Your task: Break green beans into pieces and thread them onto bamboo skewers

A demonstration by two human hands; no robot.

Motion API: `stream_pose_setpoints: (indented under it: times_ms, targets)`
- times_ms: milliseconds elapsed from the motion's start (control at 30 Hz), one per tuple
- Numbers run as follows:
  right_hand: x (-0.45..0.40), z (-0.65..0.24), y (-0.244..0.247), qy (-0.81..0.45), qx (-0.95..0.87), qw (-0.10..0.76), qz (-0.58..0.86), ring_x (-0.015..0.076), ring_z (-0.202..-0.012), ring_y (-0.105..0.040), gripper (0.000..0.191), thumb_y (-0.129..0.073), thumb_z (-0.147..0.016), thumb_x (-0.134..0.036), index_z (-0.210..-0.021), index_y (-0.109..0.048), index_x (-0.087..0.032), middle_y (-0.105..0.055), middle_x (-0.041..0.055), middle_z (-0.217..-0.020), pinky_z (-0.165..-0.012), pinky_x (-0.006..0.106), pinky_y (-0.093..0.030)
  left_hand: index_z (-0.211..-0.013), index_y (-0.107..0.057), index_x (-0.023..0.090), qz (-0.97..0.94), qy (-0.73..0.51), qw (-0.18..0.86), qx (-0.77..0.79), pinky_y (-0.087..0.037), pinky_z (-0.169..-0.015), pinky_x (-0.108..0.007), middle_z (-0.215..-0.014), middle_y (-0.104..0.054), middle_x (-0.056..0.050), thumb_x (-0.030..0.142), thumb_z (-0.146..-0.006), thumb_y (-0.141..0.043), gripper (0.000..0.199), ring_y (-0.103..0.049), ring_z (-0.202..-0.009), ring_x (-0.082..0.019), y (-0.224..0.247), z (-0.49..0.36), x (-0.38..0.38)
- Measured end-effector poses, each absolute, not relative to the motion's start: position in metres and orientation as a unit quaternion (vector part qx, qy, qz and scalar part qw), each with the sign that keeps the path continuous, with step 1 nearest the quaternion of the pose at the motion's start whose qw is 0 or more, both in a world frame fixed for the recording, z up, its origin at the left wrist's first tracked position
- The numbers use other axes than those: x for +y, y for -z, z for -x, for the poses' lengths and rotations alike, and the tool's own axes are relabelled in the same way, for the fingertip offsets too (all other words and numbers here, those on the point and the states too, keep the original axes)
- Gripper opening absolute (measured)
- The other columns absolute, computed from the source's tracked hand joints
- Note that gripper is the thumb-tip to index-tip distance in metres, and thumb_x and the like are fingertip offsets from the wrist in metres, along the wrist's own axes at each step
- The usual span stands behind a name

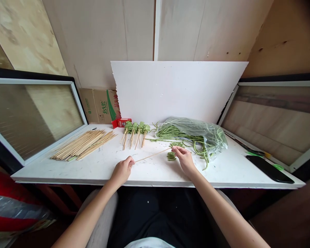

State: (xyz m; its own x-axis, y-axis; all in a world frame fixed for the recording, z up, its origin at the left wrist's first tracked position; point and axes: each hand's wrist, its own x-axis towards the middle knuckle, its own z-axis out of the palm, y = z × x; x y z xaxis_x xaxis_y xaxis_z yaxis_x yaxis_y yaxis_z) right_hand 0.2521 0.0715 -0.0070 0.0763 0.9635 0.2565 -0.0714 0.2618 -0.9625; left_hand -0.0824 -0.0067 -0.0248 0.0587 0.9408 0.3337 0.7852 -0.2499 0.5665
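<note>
A thin wooden skewer stretches between my two hands, a little above the table. My left hand pinches its left end. At the other end, the fingers of my right hand are closed around the tip. Just left of my right hand lies a small bunch of cut green bean pieces, with more cut pieces behind it. Several skewers loaded with bean pieces rest in a row farther back. To the left lies a large pile of bare skewers.
Long green beans spill from a clear plastic bag at the back right. A black phone lies near the right edge, with scissors behind it. A red box, a cardboard box and a white board stand at the back.
</note>
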Motion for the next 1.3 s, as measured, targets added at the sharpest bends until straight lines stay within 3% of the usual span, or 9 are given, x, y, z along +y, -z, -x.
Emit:
stream_pose_setpoints:
  times_ms: [200,400,533,767,1133,1300]
  targets:
    - [0.067,-0.251,0.001,-0.426,-0.545,0.592,0.415,0.0241,-0.087,-0.068,0.044,-0.084,-0.076,-0.062,-0.092,-0.081,-0.021,-0.076,0.0076,-0.091,-0.081,0.036,-0.051,-0.094,-0.062,0.024,-0.723,-0.313,0.127,0.603,-0.046,-0.073,-0.029,-0.098,-0.078,-0.006,0.03,-0.105,-0.04,0.025,-0.073,-0.088,-0.023,0.027,0.085,-0.005]
    - [0.071,-0.261,-0.007,-0.386,-0.588,0.572,0.423,0.0252,-0.087,-0.067,0.046,-0.081,-0.078,-0.066,-0.084,-0.079,-0.021,-0.077,0.0085,-0.09,-0.079,0.036,-0.049,-0.097,-0.062,0.024,-0.726,-0.307,0.131,0.601,-0.043,-0.068,-0.029,-0.087,-0.074,-0.004,0.039,-0.108,-0.037,0.031,-0.068,-0.075,-0.02,0.027,0.084,-0.004]
    - [0.078,-0.269,-0.008,-0.381,-0.555,0.593,0.441,0.0253,-0.087,-0.066,0.048,-0.08,-0.077,-0.068,-0.085,-0.08,-0.021,-0.077,0.0094,-0.09,-0.074,0.035,-0.047,-0.102,-0.063,0.023,-0.718,-0.369,0.138,0.574,-0.047,-0.072,-0.029,-0.085,-0.072,-0.003,0.044,-0.104,-0.048,0.026,-0.067,-0.078,-0.02,0.029,0.083,-0.002]
    - [0.088,-0.275,0.0,-0.374,-0.527,0.607,0.462,0.0272,-0.089,-0.068,0.05,-0.083,-0.072,-0.069,-0.087,-0.082,-0.021,-0.079,0.0112,-0.092,-0.071,0.034,-0.047,-0.092,-0.067,0.022,-0.705,-0.414,0.121,0.563,-0.048,-0.073,-0.028,-0.087,-0.074,-0.003,0.04,-0.097,-0.062,0.019,-0.064,-0.075,-0.018,0.03,0.081,-0.003]
    - [0.084,-0.274,-0.003,-0.389,-0.527,0.601,0.458,0.0259,-0.087,-0.068,0.047,-0.085,-0.072,-0.065,-0.088,-0.083,-0.021,-0.078,0.0098,-0.092,-0.071,0.035,-0.047,-0.087,-0.071,0.02,-0.735,-0.386,0.108,0.546,-0.043,-0.07,-0.027,-0.075,-0.068,-0.003,0.033,-0.104,-0.05,0.03,-0.061,-0.07,-0.017,0.029,0.082,-0.006]
    - [0.079,-0.268,-0.003,-0.387,-0.525,0.61,0.449,0.0262,-0.087,-0.067,0.046,-0.085,-0.071,-0.065,-0.088,-0.082,-0.022,-0.077,0.009,-0.09,-0.072,0.035,-0.048,-0.09,-0.071,0.02,-0.732,-0.395,0.112,0.544,-0.048,-0.076,-0.029,-0.089,-0.077,-0.006,0.03,-0.104,-0.047,0.03,-0.07,-0.084,-0.02,0.033,0.085,-0.003]
